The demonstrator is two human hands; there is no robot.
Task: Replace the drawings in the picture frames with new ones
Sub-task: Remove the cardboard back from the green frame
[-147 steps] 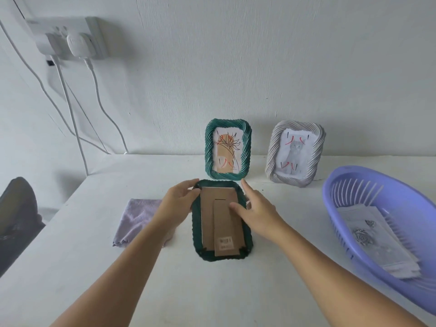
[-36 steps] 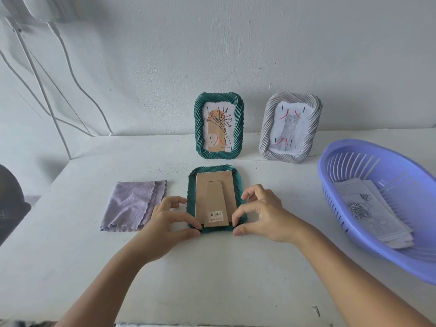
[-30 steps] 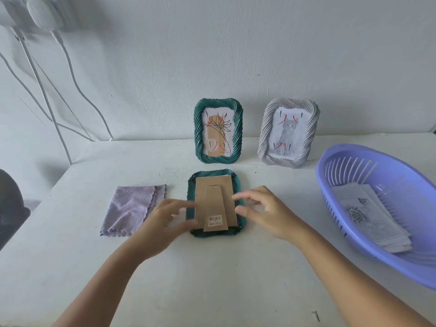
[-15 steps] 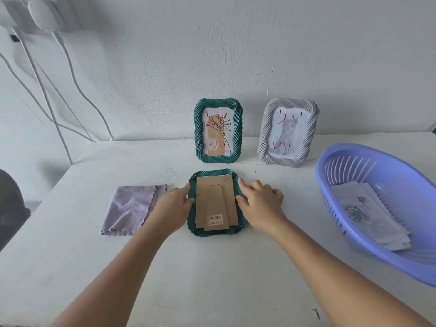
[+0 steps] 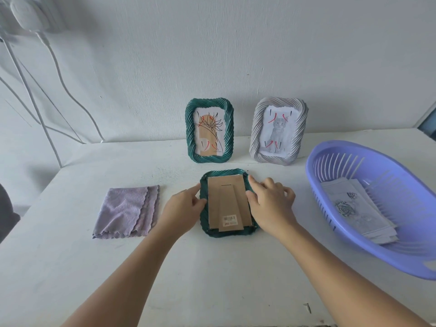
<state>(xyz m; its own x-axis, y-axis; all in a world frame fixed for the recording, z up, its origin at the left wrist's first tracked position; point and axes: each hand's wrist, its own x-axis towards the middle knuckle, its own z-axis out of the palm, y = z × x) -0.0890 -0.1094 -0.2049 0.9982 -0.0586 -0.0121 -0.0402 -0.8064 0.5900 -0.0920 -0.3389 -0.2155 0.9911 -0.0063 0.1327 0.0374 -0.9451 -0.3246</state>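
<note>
A green picture frame [image 5: 224, 173] lies face down on the white table, its brown cardboard back [image 5: 228, 201] with a folded stand facing up. My left hand [image 5: 181, 212] rests against its left edge, fingers touching the rim. My right hand [image 5: 271, 204] lies on its right edge, fingers over the rim beside the cardboard. Behind it a second green frame [image 5: 208, 131] with a plant drawing stands upright. A grey frame [image 5: 279, 132] with a cat drawing stands to the right of that one. Paper drawings [image 5: 356, 208] lie in a purple basket [image 5: 377, 251].
A folded lilac cloth [image 5: 127, 212] lies left of the face-down frame. The basket takes up the table's right side. White cables [image 5: 63, 88] hang down the wall at the left. A dark object [image 5: 7, 215] sits beyond the table's left edge.
Both hands left the frame's near corners, lifted briefly, then settled on its left and right edges. The face-down frame has stayed in place.
</note>
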